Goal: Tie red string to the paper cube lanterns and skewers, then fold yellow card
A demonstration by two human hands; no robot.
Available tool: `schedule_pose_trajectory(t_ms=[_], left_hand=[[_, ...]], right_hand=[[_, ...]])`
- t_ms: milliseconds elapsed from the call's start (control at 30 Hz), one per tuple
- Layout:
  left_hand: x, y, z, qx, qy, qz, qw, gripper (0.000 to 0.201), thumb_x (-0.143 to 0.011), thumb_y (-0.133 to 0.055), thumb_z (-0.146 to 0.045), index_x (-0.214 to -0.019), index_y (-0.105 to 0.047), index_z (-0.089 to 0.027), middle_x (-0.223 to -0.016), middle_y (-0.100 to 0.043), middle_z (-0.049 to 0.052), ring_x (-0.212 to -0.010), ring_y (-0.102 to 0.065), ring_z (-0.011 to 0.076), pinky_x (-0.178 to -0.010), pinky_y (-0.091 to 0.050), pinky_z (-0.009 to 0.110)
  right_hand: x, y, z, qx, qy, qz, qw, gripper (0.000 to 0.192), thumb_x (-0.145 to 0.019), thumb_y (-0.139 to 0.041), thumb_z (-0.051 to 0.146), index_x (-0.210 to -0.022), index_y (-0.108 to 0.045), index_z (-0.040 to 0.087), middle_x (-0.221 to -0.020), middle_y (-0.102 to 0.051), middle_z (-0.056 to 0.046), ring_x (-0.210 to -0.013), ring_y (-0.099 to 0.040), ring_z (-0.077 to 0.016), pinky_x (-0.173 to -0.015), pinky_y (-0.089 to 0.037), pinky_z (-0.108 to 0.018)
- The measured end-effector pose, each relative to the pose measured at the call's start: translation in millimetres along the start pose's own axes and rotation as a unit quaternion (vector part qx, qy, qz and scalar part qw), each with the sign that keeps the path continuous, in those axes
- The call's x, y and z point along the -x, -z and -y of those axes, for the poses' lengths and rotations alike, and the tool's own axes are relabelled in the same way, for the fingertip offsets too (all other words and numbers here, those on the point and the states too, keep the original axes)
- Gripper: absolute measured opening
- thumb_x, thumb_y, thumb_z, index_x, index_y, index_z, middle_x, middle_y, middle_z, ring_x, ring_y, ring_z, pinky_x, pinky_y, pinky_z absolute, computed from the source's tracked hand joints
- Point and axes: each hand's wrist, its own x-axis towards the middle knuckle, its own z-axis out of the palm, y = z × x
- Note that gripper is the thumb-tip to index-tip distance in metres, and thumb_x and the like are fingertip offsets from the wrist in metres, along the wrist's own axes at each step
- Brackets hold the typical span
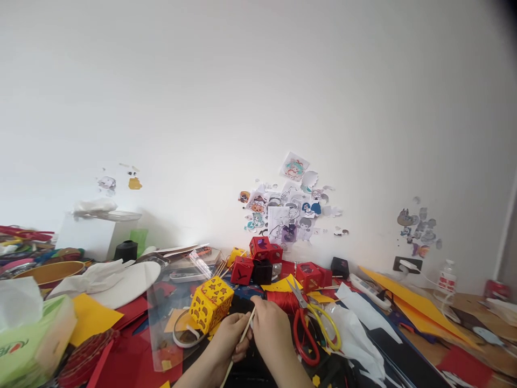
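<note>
Both hands meet at the lower middle of the head view, around a thin pale wooden stick point(247, 324) that slants down to the left. My left hand point(231, 338) is closed with its fingers wrapped round the stick. My right hand point(271, 326) is closed at the stick's upper end; a small white bit shows between its fingers, too small to name. Just left of the hands stands a yellow cut-out paper cube point(211, 305), beside a roll of tape point(188, 328). Red-handled scissors point(304, 337) and yellow-handled scissors point(329, 330) lie right of my right hand, near a spool of red thread point(281, 302).
Several red and black paper boxes point(260, 248) stand behind the hands against the wall. A green tissue pack point(38, 342) and yellow paper point(93, 318) lie left. Crumpled white paper point(355, 337), black sheets point(398, 353) and a bottle point(446, 280) are at right.
</note>
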Motion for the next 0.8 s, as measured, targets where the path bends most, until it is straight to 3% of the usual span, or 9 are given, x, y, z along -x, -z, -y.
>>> schedule_pose_trajectory(t_ms=[67, 167, 267, 367, 433, 567, 700, 800], left_hand=[[0, 1.0, 0, -0.007, 0.009, 0.016, 1.0, 0.053, -0.058, -0.061, -0.066, -0.055, -0.048, -0.015, -0.041, -0.045, -0.007, -0.027, -0.019, -0.0018, -0.031, -0.006, 0.017], [-1, 2.2, 0, -0.023, 0.034, 0.042, 0.998, 0.055, -0.063, -0.058, -0.065, -0.048, -0.051, -0.013, -0.028, -0.033, -0.008, -0.024, -0.014, -0.0008, -0.03, -0.003, 0.018], [-2, 1.7, -3, -0.018, 0.047, 0.05, 0.998, 0.047, -0.061, -0.063, -0.059, -0.06, -0.055, -0.013, -0.031, -0.039, -0.008, -0.023, -0.015, -0.0008, -0.03, -0.005, 0.018], [-1, 0.3, -7, -0.004, 0.015, -0.001, 1.0, 0.048, -0.057, -0.069, -0.052, -0.086, -0.052, -0.017, -0.04, -0.046, -0.01, -0.025, -0.02, -0.0002, -0.03, -0.008, 0.015], [0, -0.1, -9, -0.004, -0.016, -0.045, 0.999, 0.052, -0.057, -0.068, -0.052, -0.092, -0.047, -0.02, -0.042, -0.047, -0.011, -0.025, -0.022, 0.0006, -0.03, -0.01, 0.014], [2, -0.1, -15, -0.014, -0.048, -0.079, 0.996, 0.051, -0.054, -0.065, -0.057, -0.083, -0.042, -0.021, -0.044, -0.046, -0.012, -0.024, -0.024, 0.0005, -0.029, -0.015, 0.014], [5, -2.0, -20, -0.041, -0.062, -0.095, 0.993, 0.052, -0.051, -0.063, -0.06, -0.078, -0.042, -0.021, -0.037, -0.04, -0.014, -0.022, -0.024, 0.0024, -0.028, -0.013, 0.015], [8, -2.6, -23, -0.12, -0.086, -0.111, 0.983, 0.049, -0.053, -0.058, -0.062, -0.075, -0.044, -0.02, -0.036, -0.041, -0.013, -0.022, -0.025, 0.0033, -0.029, -0.014, 0.016]], right_hand=[[0, 3, 1, -0.022, -0.017, 0.002, 1.0, 0.035, -0.08, -0.041, 0.007, -0.106, -0.061, 0.018, -0.088, -0.069, -0.01, -0.084, -0.064, -0.0241, -0.067, -0.044, -0.029], [-1, 6, -1, -0.065, -0.039, -0.007, 0.997, 0.033, -0.078, -0.042, 0.007, -0.101, -0.062, 0.018, -0.086, -0.069, -0.009, -0.081, -0.065, -0.023, -0.067, -0.044, -0.028], [-1, 7, -3, -0.114, -0.06, -0.023, 0.991, 0.028, -0.075, -0.043, 0.006, -0.092, -0.062, 0.018, -0.076, -0.068, -0.006, -0.07, -0.064, -0.0199, -0.061, -0.043, -0.025], [-2, 6, -5, -0.202, -0.056, -0.019, 0.978, 0.023, -0.073, -0.045, 0.006, -0.082, -0.062, 0.018, -0.065, -0.064, -0.002, -0.06, -0.06, -0.015, -0.055, -0.041, -0.021], [-3, 5, -6, -0.266, -0.055, -0.01, 0.962, 0.022, -0.072, -0.045, 0.006, -0.077, -0.063, 0.018, -0.062, -0.062, 0.0, -0.057, -0.059, -0.0131, -0.053, -0.041, -0.02], [-6, 4, -10, -0.366, -0.057, -0.001, 0.929, 0.021, -0.07, -0.048, 0.008, -0.073, -0.067, 0.017, -0.066, -0.065, -0.001, -0.062, -0.061, -0.0137, -0.058, -0.045, -0.021], [-8, 8, -16, -0.497, -0.067, 0.054, 0.863, 0.021, -0.072, -0.05, 0.013, -0.082, -0.068, 0.014, -0.068, -0.067, -0.003, -0.064, -0.064, -0.015, -0.063, -0.049, -0.024], [-9, 13, -20, -0.495, -0.016, 0.054, 0.867, 0.024, -0.078, -0.047, 0.016, -0.089, -0.069, 0.015, -0.071, -0.067, -0.003, -0.066, -0.064, -0.0142, -0.067, -0.05, -0.026]])
